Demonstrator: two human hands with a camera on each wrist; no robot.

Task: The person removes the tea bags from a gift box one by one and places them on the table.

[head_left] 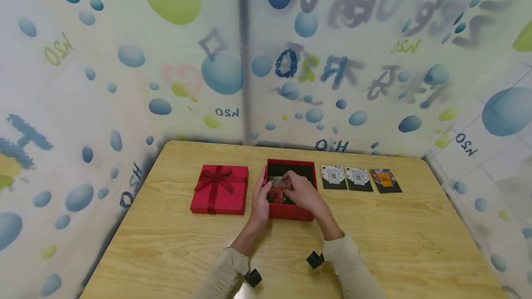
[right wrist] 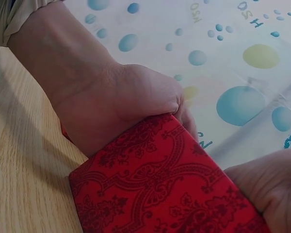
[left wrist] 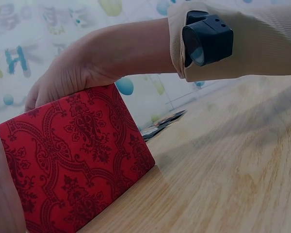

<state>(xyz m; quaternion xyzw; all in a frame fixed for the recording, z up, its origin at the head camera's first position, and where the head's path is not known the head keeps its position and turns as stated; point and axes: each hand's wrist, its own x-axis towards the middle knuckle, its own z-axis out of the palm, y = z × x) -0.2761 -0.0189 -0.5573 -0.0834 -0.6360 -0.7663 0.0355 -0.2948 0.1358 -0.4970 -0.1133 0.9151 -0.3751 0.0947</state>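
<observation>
An uncovered red gift box (head_left: 291, 212) with a dark inside stands on the table. My left hand (head_left: 260, 202) grips its left wall, fingers along the outside and thumb over the rim. With fingers bent, my right hand (head_left: 302, 192) reaches into the box and holds a clear packet with dark red contents (head_left: 276, 194); its fingertips are partly hidden. The left wrist view shows the box's patterned red wall (left wrist: 82, 155) with the right hand (left wrist: 72, 73) over its rim. In the right wrist view the left hand (right wrist: 131, 97) lies against the box's corner.
Left of the box lies a red lid (head_left: 224, 200) with a dark red ribbon bow. To the right, two black-and-white packets (head_left: 333, 177) and a black packet with an orange label (head_left: 385, 181) lie in a row. Patterned walls (head_left: 332, 82) border the wooden table (head_left: 166, 243).
</observation>
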